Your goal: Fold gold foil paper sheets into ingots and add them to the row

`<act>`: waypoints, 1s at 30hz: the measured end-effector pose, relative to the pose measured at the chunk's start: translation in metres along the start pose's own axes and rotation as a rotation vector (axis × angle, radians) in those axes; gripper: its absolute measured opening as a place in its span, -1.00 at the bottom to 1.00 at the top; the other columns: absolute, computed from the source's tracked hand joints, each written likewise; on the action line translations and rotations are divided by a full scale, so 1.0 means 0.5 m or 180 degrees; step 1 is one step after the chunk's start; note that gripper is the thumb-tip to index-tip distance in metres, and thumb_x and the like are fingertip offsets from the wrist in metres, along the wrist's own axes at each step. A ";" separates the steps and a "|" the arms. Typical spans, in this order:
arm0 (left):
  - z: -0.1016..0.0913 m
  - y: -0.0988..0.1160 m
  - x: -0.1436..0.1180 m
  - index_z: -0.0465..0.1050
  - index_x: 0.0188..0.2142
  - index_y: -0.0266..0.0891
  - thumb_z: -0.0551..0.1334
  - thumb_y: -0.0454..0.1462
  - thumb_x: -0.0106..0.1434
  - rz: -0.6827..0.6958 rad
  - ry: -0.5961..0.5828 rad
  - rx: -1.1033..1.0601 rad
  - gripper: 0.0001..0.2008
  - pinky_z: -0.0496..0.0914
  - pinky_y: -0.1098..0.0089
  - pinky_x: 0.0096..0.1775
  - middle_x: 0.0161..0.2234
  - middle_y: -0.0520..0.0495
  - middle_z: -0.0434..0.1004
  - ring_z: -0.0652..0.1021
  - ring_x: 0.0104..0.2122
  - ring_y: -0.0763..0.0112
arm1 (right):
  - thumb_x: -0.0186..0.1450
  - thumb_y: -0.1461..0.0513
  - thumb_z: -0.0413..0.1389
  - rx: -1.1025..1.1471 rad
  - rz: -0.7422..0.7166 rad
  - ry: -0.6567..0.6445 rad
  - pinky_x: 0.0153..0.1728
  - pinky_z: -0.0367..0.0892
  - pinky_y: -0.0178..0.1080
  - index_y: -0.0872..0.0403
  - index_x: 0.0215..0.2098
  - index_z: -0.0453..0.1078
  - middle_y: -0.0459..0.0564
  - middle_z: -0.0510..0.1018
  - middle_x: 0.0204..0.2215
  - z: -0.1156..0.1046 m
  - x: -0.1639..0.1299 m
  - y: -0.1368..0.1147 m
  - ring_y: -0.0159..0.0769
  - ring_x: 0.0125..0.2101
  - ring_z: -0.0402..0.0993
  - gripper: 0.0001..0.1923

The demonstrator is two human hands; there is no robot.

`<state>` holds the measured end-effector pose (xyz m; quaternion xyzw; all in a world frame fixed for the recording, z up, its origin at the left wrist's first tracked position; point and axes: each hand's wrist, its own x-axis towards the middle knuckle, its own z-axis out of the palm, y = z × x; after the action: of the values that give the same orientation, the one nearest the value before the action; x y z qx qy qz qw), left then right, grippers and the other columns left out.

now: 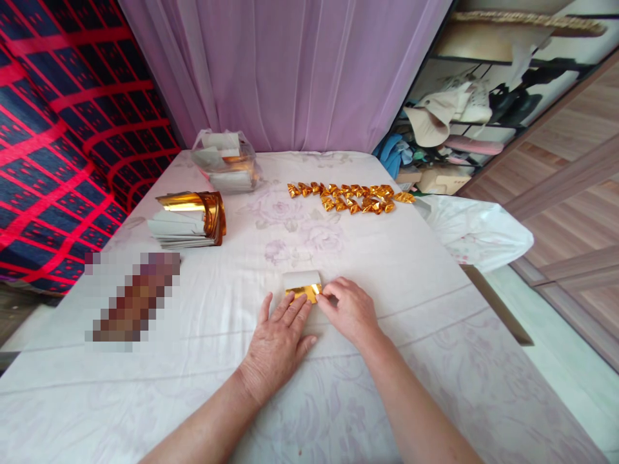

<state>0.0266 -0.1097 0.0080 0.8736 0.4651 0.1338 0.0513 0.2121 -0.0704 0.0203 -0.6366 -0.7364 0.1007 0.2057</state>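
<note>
Evidently a fold is being pressed into a small sheet (pixel 304 285), white on its upper part with gold foil showing along the near edge, which lies on the cloth-covered table (pixel 411 290) just in front of the person. To do this well, I judge the flat hand should pin the sheet so it cannot slide on the cloth, while the other runs along the edge to set a sharp, straight crease with corners aligned. The left hand (pixel 278 338) lies open and flat, fingers spread, fingertips resting on the sheet's near left part; it grips nothing. The right hand (pixel 349 309) is half curled, fingertips pressing or pinching the sheet's right edge; whether thumb and finger truly close on the foil I cannot tell. Farther off, a stack (pixel 188 220) of sheets with gold foil curling over it sits at the left, a clear bag (pixel 225 161) of more sheets behind it, and a row of folded gold pieces (pixel 351 195) lies toward the far right.
</note>
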 end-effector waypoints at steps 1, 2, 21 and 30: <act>0.000 0.000 0.000 0.25 0.25 -0.16 0.05 -0.05 0.40 0.0008 0.0008 0.0010 -0.50 -0.13 -0.08 0.32 0.22 -0.13 0.37 0.30 0.25 0.09 | 0.23 0.24 0.14 0.0012 -0.0010 0.0020 -0.33 0.18 -0.30 0.01 -0.52 0.40 -0.10 0.48 -0.44 0.001 0.000 0.000 -0.32 -0.36 0.41 -0.84; 0.000 0.000 0.000 0.25 0.25 -0.18 0.05 -0.04 0.40 0.0023 0.0018 0.0026 -0.50 -0.12 -0.08 0.31 0.21 -0.13 0.38 0.31 0.25 0.09 | 0.23 0.24 0.14 0.0024 -0.0022 0.0044 -0.33 0.17 -0.30 0.00 -0.53 0.39 -0.10 0.48 -0.45 0.001 0.000 0.000 -0.33 -0.36 0.41 -0.83; 0.005 -0.001 -0.002 0.29 0.22 -0.20 0.03 -0.02 0.40 0.0072 0.0156 0.0177 -0.49 -0.07 -0.05 0.31 0.20 -0.09 0.39 0.34 0.23 0.15 | 0.21 0.24 0.17 0.0031 0.0005 0.0041 -0.31 0.16 -0.31 0.01 -0.53 0.41 -0.11 0.51 -0.44 0.001 -0.001 0.001 -0.34 -0.36 0.41 -0.85; 0.000 -0.002 0.000 0.28 0.23 -0.20 0.01 -0.05 0.42 0.0104 0.0063 0.0128 -0.51 -0.06 -0.09 0.30 0.20 -0.14 0.40 0.35 0.22 0.12 | 0.20 0.24 0.18 0.0035 0.0020 0.0049 -0.32 0.16 -0.31 0.01 -0.52 0.41 -0.11 0.50 -0.44 0.001 -0.001 0.001 -0.34 -0.36 0.41 -0.86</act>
<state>0.0257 -0.1092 0.0079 0.8806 0.4538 0.1339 0.0269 0.2124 -0.0705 0.0195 -0.6385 -0.7322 0.1006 0.2145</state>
